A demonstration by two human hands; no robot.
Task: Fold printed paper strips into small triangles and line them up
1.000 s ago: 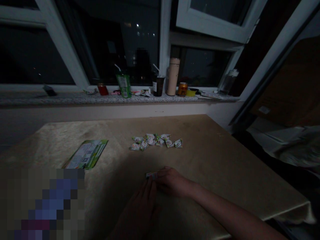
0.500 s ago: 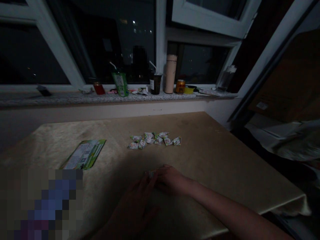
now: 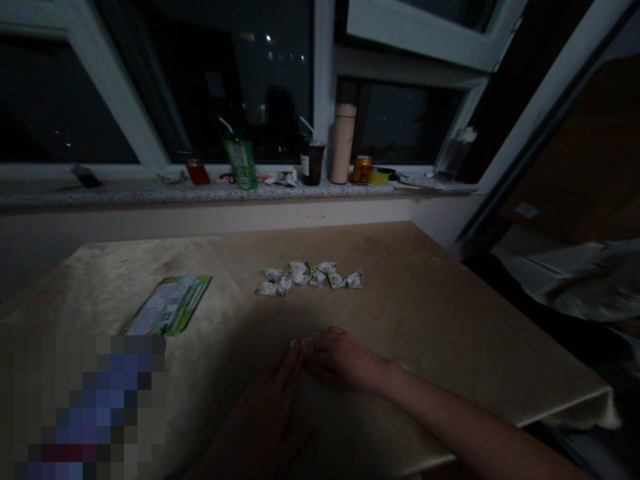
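Several small packets point(image 3: 301, 274) lie bunched on the table point(image 3: 450, 320), maybe done, while one wrapper point(image 3: 308, 344), maybe unfinished, sits under the left hand point(image 3: 267, 400) and right hand point(image 3: 345, 358), whose pinch I can't tell.

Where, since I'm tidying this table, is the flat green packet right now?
In the head view, the flat green packet lies on the left side of the table, left of the small wrapped pieces and beyond the left hand.
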